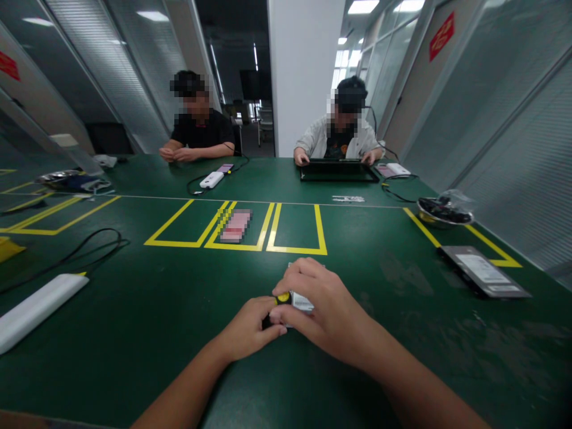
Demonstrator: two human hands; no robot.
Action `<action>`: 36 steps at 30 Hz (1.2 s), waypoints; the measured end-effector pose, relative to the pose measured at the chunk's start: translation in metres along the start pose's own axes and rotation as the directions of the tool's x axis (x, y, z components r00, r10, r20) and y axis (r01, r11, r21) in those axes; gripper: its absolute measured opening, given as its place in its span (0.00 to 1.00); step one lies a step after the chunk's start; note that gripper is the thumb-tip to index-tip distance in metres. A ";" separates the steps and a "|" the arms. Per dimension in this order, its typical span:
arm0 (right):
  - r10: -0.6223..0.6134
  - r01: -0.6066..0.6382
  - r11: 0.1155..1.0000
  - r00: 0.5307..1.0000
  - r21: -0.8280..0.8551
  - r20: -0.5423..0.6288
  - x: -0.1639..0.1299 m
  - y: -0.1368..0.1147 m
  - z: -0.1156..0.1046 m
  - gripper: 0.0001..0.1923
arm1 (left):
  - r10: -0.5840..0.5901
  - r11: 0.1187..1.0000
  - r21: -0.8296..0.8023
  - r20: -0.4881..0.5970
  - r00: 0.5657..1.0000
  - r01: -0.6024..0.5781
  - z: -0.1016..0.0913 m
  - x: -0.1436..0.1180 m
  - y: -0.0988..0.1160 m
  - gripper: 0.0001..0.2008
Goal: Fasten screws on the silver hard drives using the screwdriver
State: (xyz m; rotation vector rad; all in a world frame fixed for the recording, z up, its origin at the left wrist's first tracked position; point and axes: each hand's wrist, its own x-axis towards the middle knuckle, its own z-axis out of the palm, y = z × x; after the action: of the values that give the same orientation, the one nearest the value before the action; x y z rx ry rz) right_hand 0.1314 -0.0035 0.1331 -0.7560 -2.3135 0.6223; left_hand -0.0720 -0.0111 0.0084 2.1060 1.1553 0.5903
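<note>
A small round black-and-yellow object (283, 297) sits between my two hands, low over the near middle of the table. My right hand (329, 307) curls over it, thumb and fingers closed around its side. From the left, my left hand (243, 329) meets the same object with bent fingers and thumb; a dark part shows between them. Under my right hand lies a flat silvery thing with a printed white label (302, 302), mostly covered by the fingers. What kind of things these are is not plain.
The green table (179, 310) carries yellow tape outlines (297, 249). A blurred pink rectangle (236, 226) lies in one. At right are a labelled grey metal unit (485, 271) and a bowl (442, 219). A white power bank (42, 307) lies left. Two people sit opposite, one holding a black panel (339, 171).
</note>
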 end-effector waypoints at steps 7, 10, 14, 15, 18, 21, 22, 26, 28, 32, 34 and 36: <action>-0.080 0.082 0.996 0.996 0.034 -0.049 -0.003 0.002 0.000 0.14 | 0.003 1.000 -0.022 -0.021 1.000 -0.003 0.001 -0.001 -0.002 0.05; -0.019 0.019 1.000 0.999 0.018 -0.046 -0.002 0.003 0.003 0.11 | 0.002 1.000 -0.019 -0.019 1.000 -0.002 0.001 -0.001 -0.002 0.06; -0.043 0.042 0.999 0.997 -0.005 -0.057 0.000 0.003 0.006 0.07 | -0.004 1.000 -0.020 -0.038 0.999 0.003 0.003 -0.002 -0.002 0.08; -0.068 0.068 0.998 0.996 -0.002 -0.062 -0.001 0.003 0.006 0.08 | -0.004 1.000 -0.026 -0.043 0.999 0.003 0.003 -0.002 -0.003 0.08; -0.112 0.114 0.993 0.991 0.031 -0.078 -0.001 0.002 0.005 0.13 | 0.003 0.999 -0.043 -0.044 0.999 -0.005 0.003 -0.002 -0.002 0.08; -0.081 0.083 0.996 0.994 0.030 -0.068 -0.001 0.002 0.004 0.12 | -0.003 0.999 -0.035 -0.037 0.999 0.002 0.002 -0.002 -0.002 0.08; -0.066 0.067 0.998 0.996 0.019 -0.065 -0.001 0.002 0.005 0.10 | -0.007 1.000 -0.030 -0.036 0.999 0.006 0.002 -0.001 -0.001 0.08; -0.086 0.086 0.996 0.994 -0.004 -0.070 -0.001 0.004 0.006 0.08 | -0.004 1.000 -0.030 -0.014 1.000 0.004 0.000 -0.001 -0.001 0.06; -0.132 0.134 0.991 0.988 0.013 -0.084 -0.001 0.005 0.006 0.12 | 0.005 0.999 -0.036 -0.001 1.000 -0.005 0.000 0.000 -0.001 0.06; -0.100 0.101 0.995 0.992 0.011 -0.073 -0.002 0.002 0.005 0.12 | 0.003 1.000 -0.024 -0.012 1.000 -0.003 0.000 -0.001 -0.001 0.06; -0.058 0.058 0.998 0.997 -0.009 -0.051 -0.001 0.001 0.004 0.09 | -0.006 1.000 -0.014 -0.022 1.000 0.006 0.000 -0.001 -0.001 0.07; -0.058 0.057 0.998 0.997 -0.019 -0.049 0.000 0.001 0.005 0.06 | -0.014 1.000 -0.012 -0.024 1.000 0.014 0.001 -0.001 -0.001 0.08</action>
State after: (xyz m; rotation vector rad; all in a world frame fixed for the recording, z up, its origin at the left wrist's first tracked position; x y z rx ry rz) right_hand 0.1284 -0.0041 0.1296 -0.7027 -2.2900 0.5526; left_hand -0.0728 -0.0115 0.0067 2.0842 1.1759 0.6157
